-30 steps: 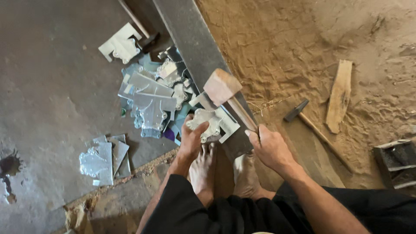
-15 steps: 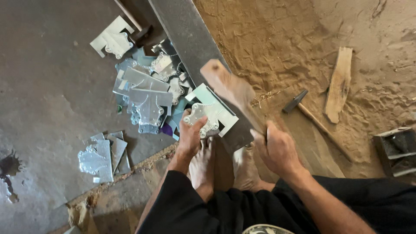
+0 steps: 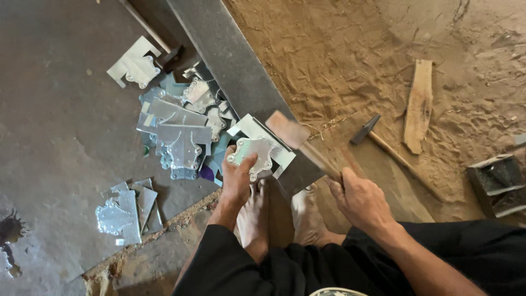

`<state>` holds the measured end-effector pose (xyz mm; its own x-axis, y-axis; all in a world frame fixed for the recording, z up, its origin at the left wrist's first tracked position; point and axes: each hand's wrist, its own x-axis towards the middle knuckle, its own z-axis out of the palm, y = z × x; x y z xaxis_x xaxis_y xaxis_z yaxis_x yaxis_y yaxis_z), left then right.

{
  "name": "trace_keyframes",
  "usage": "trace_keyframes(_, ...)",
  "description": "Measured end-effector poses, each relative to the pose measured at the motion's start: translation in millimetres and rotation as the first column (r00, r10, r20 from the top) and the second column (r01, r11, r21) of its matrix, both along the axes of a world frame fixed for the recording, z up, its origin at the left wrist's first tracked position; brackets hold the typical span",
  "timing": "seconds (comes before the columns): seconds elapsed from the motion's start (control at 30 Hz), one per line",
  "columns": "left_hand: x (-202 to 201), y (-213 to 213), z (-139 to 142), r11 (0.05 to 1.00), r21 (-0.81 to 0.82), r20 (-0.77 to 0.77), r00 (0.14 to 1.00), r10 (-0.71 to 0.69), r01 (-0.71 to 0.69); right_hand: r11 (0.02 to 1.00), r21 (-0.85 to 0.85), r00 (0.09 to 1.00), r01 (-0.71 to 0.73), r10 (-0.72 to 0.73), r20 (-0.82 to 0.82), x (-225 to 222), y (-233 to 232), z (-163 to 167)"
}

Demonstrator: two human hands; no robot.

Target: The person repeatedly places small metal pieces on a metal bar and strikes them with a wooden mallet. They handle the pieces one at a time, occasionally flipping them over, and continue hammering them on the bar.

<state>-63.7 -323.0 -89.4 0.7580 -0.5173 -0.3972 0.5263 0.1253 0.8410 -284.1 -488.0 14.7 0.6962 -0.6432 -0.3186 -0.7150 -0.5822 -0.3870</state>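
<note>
My left hand (image 3: 236, 176) presses a shiny embossed metal piece (image 3: 257, 154) flat on the end of a long grey steel bar (image 3: 230, 55). My right hand (image 3: 359, 200) grips the handle of a wooden mallet (image 3: 300, 141), whose blurred head hangs just right of the piece, over the bar. My two bare feet (image 3: 279, 219) rest just below the bar's end, between my hands.
A heap of cut embossed metal sheets (image 3: 178, 129) lies left of the bar, with more pieces (image 3: 125, 211) nearer me and one (image 3: 133, 66) farther off. On the sandy ground to the right lie a hammer (image 3: 383, 143), a wooden slat (image 3: 419, 104) and a small dark metal box (image 3: 498, 183).
The mallet head has swung down from a raised position toward the metal piece on the bar. My left hand keeps holding the piece in place.
</note>
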Motion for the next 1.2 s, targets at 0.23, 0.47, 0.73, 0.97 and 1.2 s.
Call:
trace_keyframes(0.23,-1,0,0,0.997,-0.066,-0.051,0.998,0.024,-0.027,0.996,0.079,0.997,0.044,-0.049,0.063,-14,1,-4)
trace_keyframes(0.47,-5,6,-6,0.999,-0.035,-0.06,0.998,0.022,-0.024,0.996,0.064,0.975,0.058,-0.071,0.212,-25,-3,-16)
trace_keyframes(0.73,-6,9,-8,0.994,-0.109,-0.117,0.993,0.002,-0.015,0.993,0.118,0.973,0.017,-0.043,0.226,-12,-4,-10)
trace_keyframes(0.97,-8,7,-8,0.996,-0.094,-0.083,0.997,-0.002,-0.006,0.999,-0.008,0.991,-0.043,0.044,0.124,21,-4,-6)
trace_keyframes(1.2,-8,9,-20,0.998,-0.068,-0.008,1.0,-0.011,0.011,0.994,-0.011,0.994,-0.105,0.105,-0.004,45,-4,-2)
